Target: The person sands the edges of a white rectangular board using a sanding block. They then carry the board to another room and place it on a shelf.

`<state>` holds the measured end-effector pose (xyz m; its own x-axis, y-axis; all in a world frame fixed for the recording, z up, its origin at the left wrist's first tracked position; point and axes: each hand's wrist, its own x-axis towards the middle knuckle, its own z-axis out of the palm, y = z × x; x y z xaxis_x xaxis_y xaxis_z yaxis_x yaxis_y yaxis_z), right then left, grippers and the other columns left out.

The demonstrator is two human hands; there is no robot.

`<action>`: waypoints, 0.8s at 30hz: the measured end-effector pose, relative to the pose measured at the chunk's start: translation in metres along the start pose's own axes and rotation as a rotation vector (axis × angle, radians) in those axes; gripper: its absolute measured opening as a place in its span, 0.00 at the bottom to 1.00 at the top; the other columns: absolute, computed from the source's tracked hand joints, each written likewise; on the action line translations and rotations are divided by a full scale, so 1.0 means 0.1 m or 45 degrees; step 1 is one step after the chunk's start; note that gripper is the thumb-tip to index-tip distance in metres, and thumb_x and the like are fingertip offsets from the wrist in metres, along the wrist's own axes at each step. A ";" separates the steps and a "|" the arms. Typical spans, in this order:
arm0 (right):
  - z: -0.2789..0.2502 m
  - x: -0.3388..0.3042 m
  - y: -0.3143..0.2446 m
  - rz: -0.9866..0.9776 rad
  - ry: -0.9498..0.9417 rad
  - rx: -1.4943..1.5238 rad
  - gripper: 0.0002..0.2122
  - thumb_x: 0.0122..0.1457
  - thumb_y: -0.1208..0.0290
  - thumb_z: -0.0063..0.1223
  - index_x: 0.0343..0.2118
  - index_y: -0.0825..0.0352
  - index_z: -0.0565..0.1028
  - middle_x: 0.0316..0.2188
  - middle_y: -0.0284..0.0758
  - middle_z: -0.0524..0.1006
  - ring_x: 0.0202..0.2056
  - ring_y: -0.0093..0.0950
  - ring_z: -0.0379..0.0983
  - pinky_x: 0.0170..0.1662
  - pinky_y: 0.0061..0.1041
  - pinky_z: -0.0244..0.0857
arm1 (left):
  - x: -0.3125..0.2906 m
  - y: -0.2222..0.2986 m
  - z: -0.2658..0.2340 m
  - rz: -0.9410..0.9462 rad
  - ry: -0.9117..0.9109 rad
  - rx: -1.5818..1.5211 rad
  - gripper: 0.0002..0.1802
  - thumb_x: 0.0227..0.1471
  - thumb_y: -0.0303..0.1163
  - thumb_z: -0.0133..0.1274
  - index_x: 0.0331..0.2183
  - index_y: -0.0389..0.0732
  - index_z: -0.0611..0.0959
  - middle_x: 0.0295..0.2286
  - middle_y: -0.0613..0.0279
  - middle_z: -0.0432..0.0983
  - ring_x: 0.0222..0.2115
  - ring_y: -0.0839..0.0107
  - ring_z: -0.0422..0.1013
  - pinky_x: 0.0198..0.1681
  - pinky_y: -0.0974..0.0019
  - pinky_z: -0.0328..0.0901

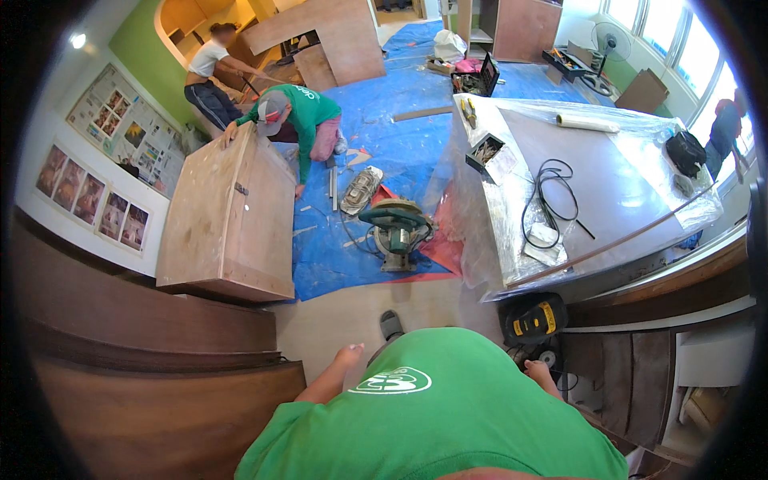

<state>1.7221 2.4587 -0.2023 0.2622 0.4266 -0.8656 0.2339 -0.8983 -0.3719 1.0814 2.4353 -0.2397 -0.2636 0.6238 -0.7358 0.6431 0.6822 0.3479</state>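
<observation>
My left hand (349, 354) hangs beside my body over the bare floor, near the dark wooden furniture on the left. My right hand (539, 371) is low on the other side, close to a black and yellow machine (534, 318). Both look small and partly turned away, so how their fingers sit is unclear; nothing large shows in either. Ahead of me a green circular saw (398, 228) stands at the edge of a blue tarp (364, 268). A plain wooden cabinet (228, 216) is at the left, with a co-worker in a green shirt (308, 116) crouching behind it.
On the right, a plastic-wrapped panel table (632, 192) bears a black cable (538, 192), a small box (485, 152) and a plastic roll (586, 123). Another person (210, 76) stands at the back left near large plywood panels (324, 36). Tool boxes (478, 80) and a fan (610, 44) are farther back.
</observation>
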 end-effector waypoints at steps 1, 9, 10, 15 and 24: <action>-0.04 0.02 -0.06 0.002 0.061 0.030 0.12 0.65 0.61 0.56 0.44 0.65 0.77 0.28 0.32 0.76 0.24 0.29 0.73 0.24 0.33 0.66 | 0.03 0.11 -0.07 -0.026 0.015 -0.049 0.40 0.59 0.62 0.48 0.54 0.34 0.80 0.51 0.39 0.77 0.54 0.45 0.73 0.57 0.52 0.66; -0.06 0.22 -0.18 0.029 0.042 0.056 0.12 0.66 0.62 0.55 0.44 0.64 0.77 0.28 0.33 0.76 0.24 0.29 0.73 0.24 0.31 0.65 | -0.12 0.19 -0.17 -0.083 0.003 -0.059 0.43 0.60 0.64 0.47 0.55 0.31 0.78 0.52 0.39 0.76 0.56 0.47 0.71 0.59 0.53 0.64; -0.05 0.26 -0.18 -0.017 0.025 0.050 0.11 0.66 0.62 0.55 0.43 0.64 0.77 0.27 0.33 0.76 0.24 0.29 0.73 0.24 0.31 0.65 | -0.12 0.17 -0.18 -0.117 0.028 -0.035 0.44 0.60 0.64 0.47 0.56 0.30 0.78 0.53 0.39 0.76 0.57 0.47 0.71 0.60 0.53 0.64; -0.03 0.47 -0.21 -0.371 -0.052 -0.323 0.10 0.65 0.63 0.57 0.39 0.65 0.79 0.27 0.33 0.77 0.24 0.29 0.74 0.25 0.33 0.68 | -0.12 0.03 -0.13 -0.100 0.039 -0.162 0.46 0.59 0.64 0.48 0.58 0.28 0.75 0.56 0.38 0.73 0.60 0.46 0.68 0.63 0.53 0.61; -0.05 0.49 -0.44 -0.073 0.052 -0.005 0.13 0.65 0.61 0.56 0.44 0.67 0.78 0.29 0.35 0.78 0.26 0.30 0.75 0.27 0.34 0.69 | -0.03 0.02 -0.02 -0.071 -0.050 -0.020 0.37 0.57 0.61 0.53 0.51 0.35 0.82 0.49 0.42 0.80 0.52 0.48 0.75 0.55 0.53 0.67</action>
<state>1.7291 2.5199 -0.2265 0.2862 0.4813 -0.8285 0.2530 -0.8720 -0.4191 1.0818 2.4356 -0.2354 -0.2703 0.5697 -0.7762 0.6167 0.7215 0.3148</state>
